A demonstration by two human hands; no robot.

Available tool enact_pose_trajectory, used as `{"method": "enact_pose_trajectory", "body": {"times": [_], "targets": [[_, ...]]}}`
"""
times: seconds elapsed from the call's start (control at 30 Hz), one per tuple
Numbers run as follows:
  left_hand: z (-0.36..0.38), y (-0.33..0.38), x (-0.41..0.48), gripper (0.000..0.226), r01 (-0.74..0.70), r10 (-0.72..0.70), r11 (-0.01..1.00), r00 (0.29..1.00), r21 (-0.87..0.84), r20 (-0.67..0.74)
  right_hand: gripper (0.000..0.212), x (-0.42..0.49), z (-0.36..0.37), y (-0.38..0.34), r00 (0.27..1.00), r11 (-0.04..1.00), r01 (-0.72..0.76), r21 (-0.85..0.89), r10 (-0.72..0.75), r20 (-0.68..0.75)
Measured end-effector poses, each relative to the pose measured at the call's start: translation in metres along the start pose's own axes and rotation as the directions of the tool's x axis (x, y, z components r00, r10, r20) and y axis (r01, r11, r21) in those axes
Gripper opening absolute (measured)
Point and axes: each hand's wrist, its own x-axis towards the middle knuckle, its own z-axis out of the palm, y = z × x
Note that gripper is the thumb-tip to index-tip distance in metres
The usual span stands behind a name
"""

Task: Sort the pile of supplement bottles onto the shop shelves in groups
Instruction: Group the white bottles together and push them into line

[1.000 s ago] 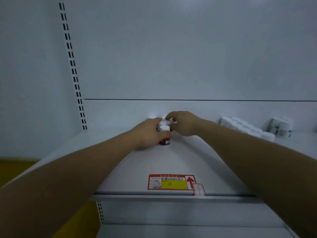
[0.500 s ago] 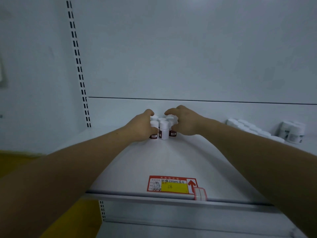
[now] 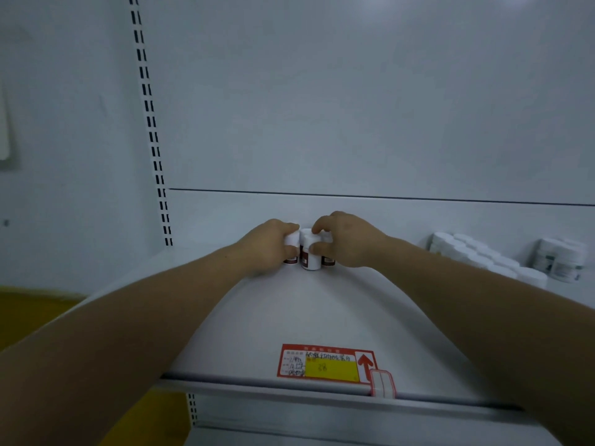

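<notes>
A small cluster of white-capped bottles with dark red labels (image 3: 309,257) stands upright at the back of the white shelf (image 3: 289,317), close to the rear wall. My left hand (image 3: 269,246) grips the leftmost bottle, fingers curled over its cap. My right hand (image 3: 346,241) holds the right side of the cluster, thumb on the front middle bottle and fingers curled over the caps. Bottles behind the hands are mostly hidden.
A row of white-capped bottles (image 3: 476,255) runs along the shelf at the right, with white bottles bearing green labels (image 3: 561,260) beyond it. A red and yellow price tag (image 3: 325,365) sits at the shelf's front edge. A slotted upright (image 3: 151,123) rises on the left.
Both hands have closed in around the cluster, pressing the bottles together. More bottles now show in front than a second ago, when only one was visible. The camera view shifted slightly.
</notes>
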Motion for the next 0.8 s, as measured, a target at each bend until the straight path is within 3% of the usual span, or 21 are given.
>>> {"method": "enact_pose_trajectory", "body": {"times": [0.07, 0.27, 0.37, 0.5, 0.7, 0.8], "targets": [[-0.001, -0.003, 0.003, 0.041, 0.004, -0.004, 1.0, 1.0, -0.018, -0.009, 0.044, 0.001, 0.0, -0.001, 1.0, 0.999, 0.002, -0.042, -0.002, 0.001], [-0.003, -0.003, 0.004, 0.053, 0.039, -0.037, 0.998, 0.999, -0.043, 0.032, 0.041, 0.004, 0.006, -0.004, 0.999, 0.997, -0.034, -0.068, 0.031, -0.034], [-0.001, -0.003, 0.003, 0.051, 0.03, -0.028, 0.999, 0.999, -0.045, 0.041, 0.045, 0.004, 0.005, -0.004, 0.999, 0.999, -0.028, -0.037, 0.027, -0.028], [-0.001, -0.005, 0.001, 0.078, 0.073, -0.07, 0.997, 0.995, -0.03, 0.075, 0.061, 0.001, -0.005, 0.005, 0.998, 0.998, -0.053, 0.039, 0.054, -0.019], [0.001, -0.001, 0.001, 0.07, 0.067, -0.068, 0.998, 0.995, 0.014, 0.072, 0.049, 0.002, -0.006, 0.013, 0.992, 0.976, -0.128, 0.176, 0.124, 0.033], [0.001, -0.003, 0.002, 0.079, 0.092, -0.092, 0.996, 0.993, -0.002, 0.069, 0.047, 0.005, 0.0, 0.012, 0.994, 0.976, -0.111, 0.189, 0.106, 0.037]]}}
